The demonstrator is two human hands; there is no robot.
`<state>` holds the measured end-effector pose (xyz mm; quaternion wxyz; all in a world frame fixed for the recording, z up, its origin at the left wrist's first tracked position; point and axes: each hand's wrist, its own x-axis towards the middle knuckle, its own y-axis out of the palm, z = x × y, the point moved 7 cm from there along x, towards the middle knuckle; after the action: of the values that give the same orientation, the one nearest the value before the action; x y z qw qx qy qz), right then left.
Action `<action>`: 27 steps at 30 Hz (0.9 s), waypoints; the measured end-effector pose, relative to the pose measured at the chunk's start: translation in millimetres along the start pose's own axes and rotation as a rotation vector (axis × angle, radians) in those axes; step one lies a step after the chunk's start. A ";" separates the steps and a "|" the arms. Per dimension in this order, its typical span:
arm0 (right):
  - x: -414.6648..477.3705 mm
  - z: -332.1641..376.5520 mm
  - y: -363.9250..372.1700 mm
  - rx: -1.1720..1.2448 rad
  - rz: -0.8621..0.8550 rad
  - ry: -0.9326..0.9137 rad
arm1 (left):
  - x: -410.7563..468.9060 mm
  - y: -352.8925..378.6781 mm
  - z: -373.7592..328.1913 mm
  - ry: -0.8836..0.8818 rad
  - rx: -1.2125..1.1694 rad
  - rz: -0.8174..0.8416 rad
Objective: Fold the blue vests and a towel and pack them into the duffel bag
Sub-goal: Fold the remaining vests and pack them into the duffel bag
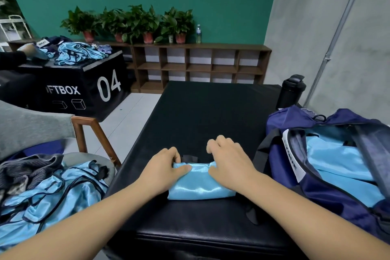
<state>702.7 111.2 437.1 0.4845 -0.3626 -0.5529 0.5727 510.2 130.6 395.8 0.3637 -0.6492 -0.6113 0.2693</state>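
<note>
A light blue vest (199,186), folded into a small bundle, lies on the black padded bench (211,107) in front of me. My left hand (166,167) grips its far left corner, thumb on top and fingers curled over the edge. My right hand (230,160) rests on the right side of the bundle with bent fingers, its far fingertips lifted off the cloth. The navy duffel bag (329,192) stands open at the right, with folded light blue vests (337,164) inside. A heap of unfolded blue vests (48,194) lies at the left on a chair.
A grey striped cloth (25,171) lies on the vest heap on the grey chair (84,131). A black bottle (291,91) stands behind the bag. At the back left, a black box marked 04 (88,82) carries more blue vests. Behind stand wooden shelves (200,63) with potted plants.
</note>
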 end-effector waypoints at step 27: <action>-19.2 -36.7 -120.2 0.303 0.504 0.100 | 2.1 -20.5 -28.6 -0.094 -0.469 0.223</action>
<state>761.3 93.4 548.5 0.4023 -0.4397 -0.3294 0.7323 520.9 128.4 429.3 0.1425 -0.7659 -0.5980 0.1885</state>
